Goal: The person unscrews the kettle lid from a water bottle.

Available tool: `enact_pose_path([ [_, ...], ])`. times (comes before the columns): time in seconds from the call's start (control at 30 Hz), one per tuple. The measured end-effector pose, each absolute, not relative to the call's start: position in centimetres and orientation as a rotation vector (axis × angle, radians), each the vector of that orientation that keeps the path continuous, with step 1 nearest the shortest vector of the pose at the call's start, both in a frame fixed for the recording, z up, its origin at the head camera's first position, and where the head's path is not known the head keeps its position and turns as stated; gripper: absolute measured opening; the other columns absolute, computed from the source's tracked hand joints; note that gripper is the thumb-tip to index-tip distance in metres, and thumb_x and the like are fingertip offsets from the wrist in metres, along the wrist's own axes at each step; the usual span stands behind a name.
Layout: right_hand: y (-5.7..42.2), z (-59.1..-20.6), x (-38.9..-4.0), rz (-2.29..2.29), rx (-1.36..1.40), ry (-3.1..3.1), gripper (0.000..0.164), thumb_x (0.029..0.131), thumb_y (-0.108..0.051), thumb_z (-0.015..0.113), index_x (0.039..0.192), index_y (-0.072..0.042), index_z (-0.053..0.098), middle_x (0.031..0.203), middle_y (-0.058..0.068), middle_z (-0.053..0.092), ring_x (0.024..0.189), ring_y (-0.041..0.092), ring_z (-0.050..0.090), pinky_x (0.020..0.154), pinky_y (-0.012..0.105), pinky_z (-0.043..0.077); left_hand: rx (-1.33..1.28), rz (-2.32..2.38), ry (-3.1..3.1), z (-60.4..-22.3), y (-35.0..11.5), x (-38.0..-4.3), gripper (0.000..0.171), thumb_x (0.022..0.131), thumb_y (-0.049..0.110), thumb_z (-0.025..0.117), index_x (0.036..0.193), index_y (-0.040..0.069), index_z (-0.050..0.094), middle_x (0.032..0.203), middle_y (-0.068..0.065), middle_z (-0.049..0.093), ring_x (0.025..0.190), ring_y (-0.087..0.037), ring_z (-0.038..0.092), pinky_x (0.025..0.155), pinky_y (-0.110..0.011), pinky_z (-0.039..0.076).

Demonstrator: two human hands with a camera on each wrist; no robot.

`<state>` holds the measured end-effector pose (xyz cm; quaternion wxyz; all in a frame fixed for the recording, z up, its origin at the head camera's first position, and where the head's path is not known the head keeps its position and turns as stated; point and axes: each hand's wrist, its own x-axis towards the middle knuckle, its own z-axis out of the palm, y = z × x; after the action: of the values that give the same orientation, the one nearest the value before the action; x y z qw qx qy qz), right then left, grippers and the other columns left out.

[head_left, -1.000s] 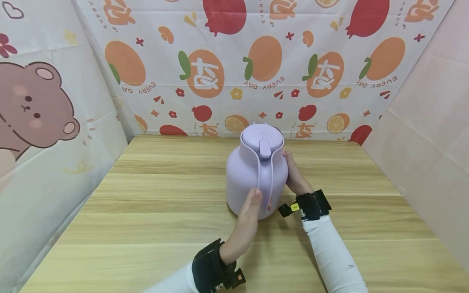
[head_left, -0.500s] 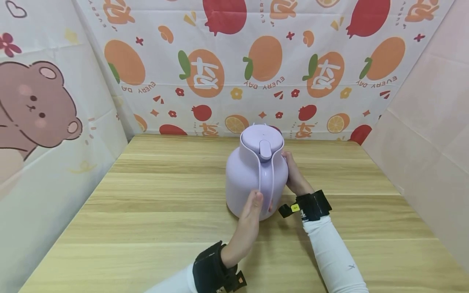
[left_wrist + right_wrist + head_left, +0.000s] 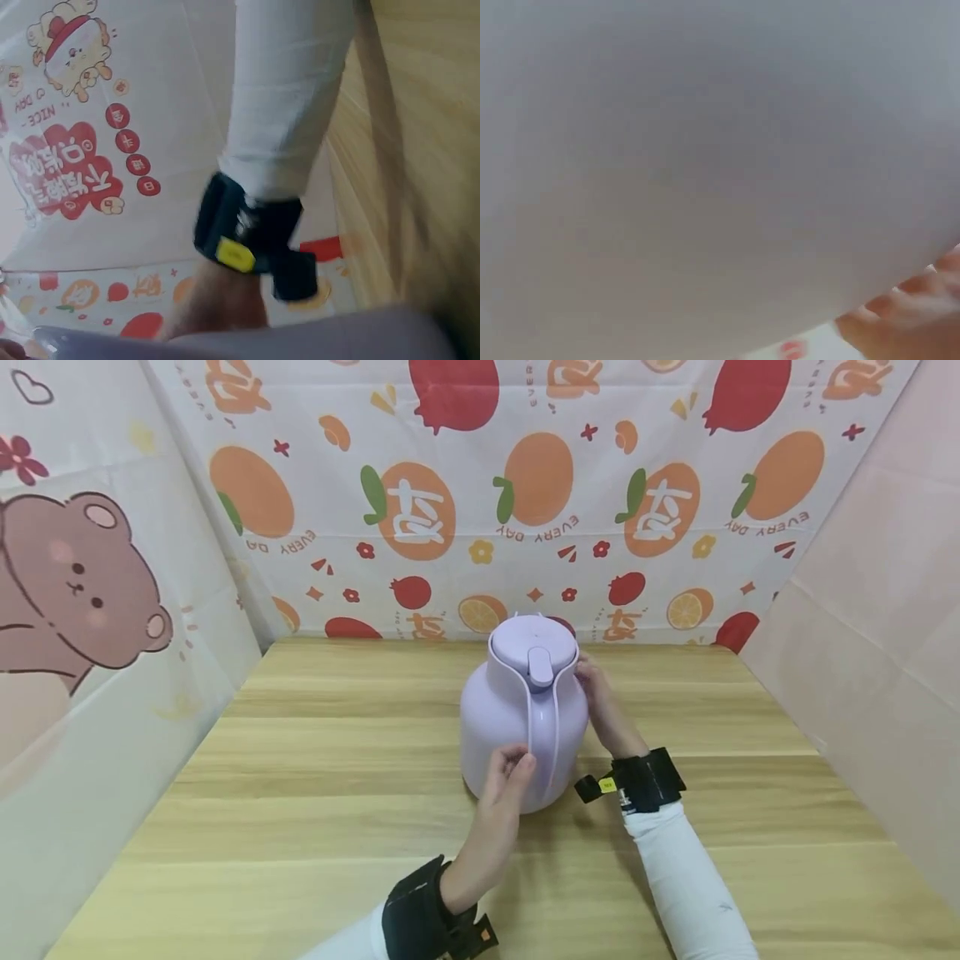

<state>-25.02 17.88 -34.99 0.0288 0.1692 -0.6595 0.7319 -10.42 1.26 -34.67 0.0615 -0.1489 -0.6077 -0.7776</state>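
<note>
A lilac thermos jug (image 3: 491, 718) with a round lid and a push lever stands upright on the wooden table, its handle (image 3: 546, 727) facing me. My left hand (image 3: 491, 827) is at the left edge of the lower handle, thumb and index finger loosely bent beside it; its other fingers are hidden. On the far right side of the jug my right hand (image 3: 606, 710) touches the wall just below the collar. The jug's wall (image 3: 705, 165) fills most of the right wrist view, with the right fingers (image 3: 915, 315) lying along its edge.
The wooden table (image 3: 315, 793) runs back to a fruit-print cloth (image 3: 345, 527). A bear-print cloth (image 3: 187, 710) borders the left side, and a pale pink cloth (image 3: 877, 635) borders the right. Both wrists wear black camera straps (image 3: 648, 778).
My left fingers, earlier round the handle, have come off to its left side and the hand has drawn back slightly. My right fingers have shifted a little upward. The jug stays put.
</note>
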Motion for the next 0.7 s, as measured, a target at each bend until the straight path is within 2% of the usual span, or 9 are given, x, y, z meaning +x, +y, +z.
enact_pose_path([
  [0.07,17.9,-33.9,-24.0,2.230,0.518,-1.815,0.032,0.095,-0.023,0.038,0.118,-0.005,0.051,0.120,0.010,0.050,0.112,0.026,0.045,0.096,0.041,0.031,-0.517,-2.255,-1.758,-34.3,0.5,-10.8,0.027,0.096,0.011,0.042,0.115,-0.007,0.035,0.110,-0.017,0.045,0.104,-0.022,0.044,0.094,-0.030,0.033],
  [0.13,17.9,-32.9,-22.5,2.199,0.536,-1.621,0.023,0.094,-0.016,0.042,0.107,-0.003,0.056,0.105,0.013,0.057,0.098,0.028,0.053,0.088,0.036,0.040,-0.656,-2.061,-1.682,-33.7,-0.5,-11.8,0.032,0.094,0.010,0.046,0.115,-0.011,0.033,0.111,-0.022,0.043,0.103,-0.024,0.045,0.092,-0.030,0.035],
  [0.23,17.6,-32.3,-19.6,2.104,0.599,-1.605,0.016,0.092,-0.010,0.045,0.094,-0.002,0.058,0.085,0.010,0.058,0.078,0.022,0.055,0.074,0.030,0.045,-0.895,-1.652,-1.640,-31.7,-2.6,-14.6,0.041,0.095,0.021,0.049,0.113,-0.014,0.036,0.107,-0.028,0.045,0.099,-0.026,0.046,0.088,-0.033,0.037],
  [0.3,17.2,-32.5,-17.7,2.023,0.695,-1.701,0.016,0.091,-0.007,0.045,0.092,0.003,0.057,0.080,0.007,0.058,0.072,0.016,0.056,0.069,0.027,0.047,-1.023,-1.374,-1.672,-29.8,-3.9,-16.8,0.049,0.095,0.032,0.049,0.112,-0.013,0.042,0.108,-0.027,0.048,0.101,-0.027,0.046,0.089,-0.036,0.036],
  [0.43,16.0,-33.6,-14.9,1.937,0.888,-1.869,0.025,0.089,-0.005,0.044,0.101,0.017,0.048,0.089,0.001,0.061,0.079,0.013,0.059,0.071,0.028,0.049,-1.260,-0.974,-1.910,-25.8,-5.7,-20.4,0.055,0.091,0.043,0.051,0.120,-0.003,0.050,0.119,-0.016,0.052,0.110,-0.026,0.044,0.093,-0.042,0.033],
  [0.6,14.7,-34.5,-14.0,2.087,1.090,-1.966,0.035,0.094,-0.012,0.043,0.115,0.016,0.044,0.099,0.006,0.064,0.095,0.018,0.060,0.085,0.032,0.045,-1.429,-0.648,-2.304,-23.1,-5.4,-23.0,0.060,0.082,0.046,0.063,0.133,0.018,0.049,0.133,0.001,0.047,0.122,-0.016,0.036,0.098,-0.042,0.026],
  [0.7,14.2,-34.6,-14.1,2.186,1.235,-1.941,0.035,0.096,-0.013,0.044,0.115,0.017,0.044,0.099,0.012,0.064,0.097,0.023,0.060,0.088,0.038,0.043,-1.533,-0.676,-2.401,-22.7,-4.5,-23.8,0.061,0.081,0.046,0.064,0.135,0.024,0.047,0.134,0.008,0.045,0.124,-0.010,0.033,0.098,-0.042,0.026],
])
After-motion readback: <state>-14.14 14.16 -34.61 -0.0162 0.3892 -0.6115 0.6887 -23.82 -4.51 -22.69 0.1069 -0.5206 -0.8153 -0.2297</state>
